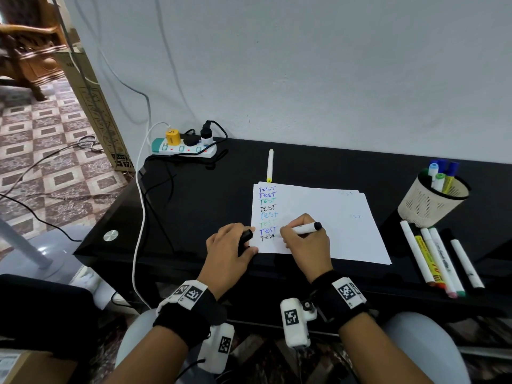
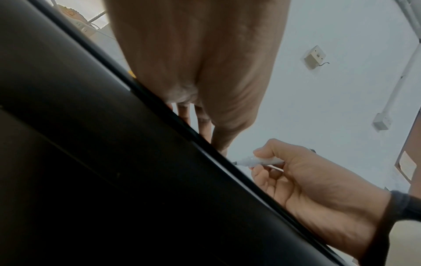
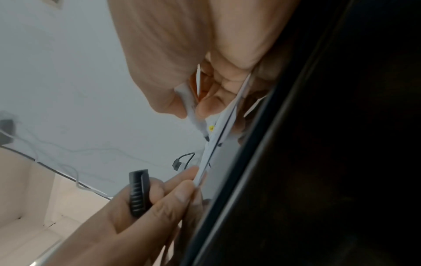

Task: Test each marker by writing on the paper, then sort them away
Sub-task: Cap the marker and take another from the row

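A white paper sheet (image 1: 318, 217) lies on the black table (image 1: 194, 206), with several coloured "Test" words down its left side. My right hand (image 1: 304, 242) grips a white marker with a black end (image 1: 306, 228), its tip on the lowest black word. My left hand (image 1: 230, 245) holds the black cap (image 1: 245, 236) and its fingertips press the paper's left edge. In the right wrist view the marker tip (image 3: 206, 137) touches the paper edge (image 3: 218, 136) and the ribbed cap (image 3: 138, 192) sits in the left hand's curled fingers.
A mesh cup (image 1: 432, 202) at the right holds several markers. Several more markers (image 1: 440, 259) lie in a row before it. One white marker with a yellow end (image 1: 270, 165) lies beyond the paper. A power strip (image 1: 184, 146) with cables sits at the back left.
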